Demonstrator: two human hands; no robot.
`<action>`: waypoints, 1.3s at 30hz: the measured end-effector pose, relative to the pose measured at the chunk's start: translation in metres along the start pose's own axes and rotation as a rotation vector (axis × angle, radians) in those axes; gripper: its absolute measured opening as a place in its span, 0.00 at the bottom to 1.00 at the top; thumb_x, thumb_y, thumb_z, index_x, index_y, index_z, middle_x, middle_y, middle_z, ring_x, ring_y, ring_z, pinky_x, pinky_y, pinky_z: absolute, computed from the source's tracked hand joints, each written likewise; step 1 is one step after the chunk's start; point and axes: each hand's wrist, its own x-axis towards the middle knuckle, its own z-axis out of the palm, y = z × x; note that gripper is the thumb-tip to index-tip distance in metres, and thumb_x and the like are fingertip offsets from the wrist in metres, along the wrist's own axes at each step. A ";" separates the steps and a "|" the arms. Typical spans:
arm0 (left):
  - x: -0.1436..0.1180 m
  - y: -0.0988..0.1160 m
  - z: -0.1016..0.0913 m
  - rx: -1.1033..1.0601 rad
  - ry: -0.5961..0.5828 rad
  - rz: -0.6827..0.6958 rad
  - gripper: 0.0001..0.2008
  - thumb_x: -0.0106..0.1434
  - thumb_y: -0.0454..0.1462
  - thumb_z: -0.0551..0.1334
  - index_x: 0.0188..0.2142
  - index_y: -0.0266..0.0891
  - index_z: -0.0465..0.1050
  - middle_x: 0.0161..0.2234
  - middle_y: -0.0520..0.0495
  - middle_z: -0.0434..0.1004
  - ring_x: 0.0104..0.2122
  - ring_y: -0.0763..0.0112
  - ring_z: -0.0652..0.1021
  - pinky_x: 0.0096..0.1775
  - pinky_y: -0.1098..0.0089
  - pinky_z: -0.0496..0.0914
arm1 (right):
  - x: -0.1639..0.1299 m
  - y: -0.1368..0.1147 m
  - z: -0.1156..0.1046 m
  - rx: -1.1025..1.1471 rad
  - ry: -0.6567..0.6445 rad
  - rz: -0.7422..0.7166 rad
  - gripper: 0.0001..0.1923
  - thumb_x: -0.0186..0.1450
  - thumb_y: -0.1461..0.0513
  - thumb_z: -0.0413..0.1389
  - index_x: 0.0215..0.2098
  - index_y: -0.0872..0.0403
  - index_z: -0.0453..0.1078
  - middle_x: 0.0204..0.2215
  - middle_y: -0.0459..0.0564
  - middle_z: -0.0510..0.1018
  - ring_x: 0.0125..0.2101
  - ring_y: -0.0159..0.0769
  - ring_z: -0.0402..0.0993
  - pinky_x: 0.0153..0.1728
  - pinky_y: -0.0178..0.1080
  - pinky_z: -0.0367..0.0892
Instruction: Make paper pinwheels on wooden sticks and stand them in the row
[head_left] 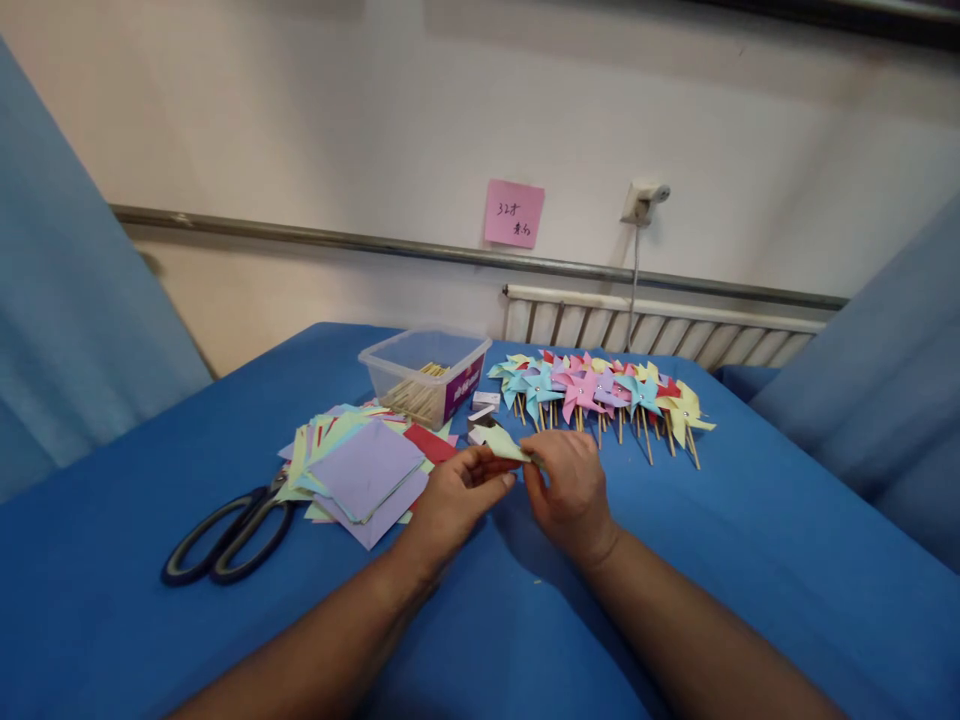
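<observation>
A pale yellow-green piece of paper is held up between my two hands, above the middle of the table. My left hand grips its lower left side between thumb and fingers. On its right end, my right hand pinches with thumb and bent fingers. How the paper is folded is partly hidden by the fingers. Just behind the paper stand small boxes. Left of my left hand lies a loose pile of coloured paper squares, a purple one on top.
Black-handled scissors lie left, their blades under the paper pile. A clear plastic tub of wooden sticks stands behind. Several finished pinwheels lie at the back right. The blue-covered table meets a wall with a radiator.
</observation>
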 end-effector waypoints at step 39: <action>0.010 -0.030 -0.006 0.041 0.019 -0.195 0.06 0.48 0.34 0.65 0.28 0.36 0.76 0.24 0.48 0.77 0.21 0.70 0.73 0.25 0.72 0.64 | 0.020 0.017 0.032 0.434 0.150 0.577 0.13 0.62 0.58 0.55 0.42 0.54 0.71 0.37 0.51 0.77 0.36 0.37 0.72 0.39 0.41 0.67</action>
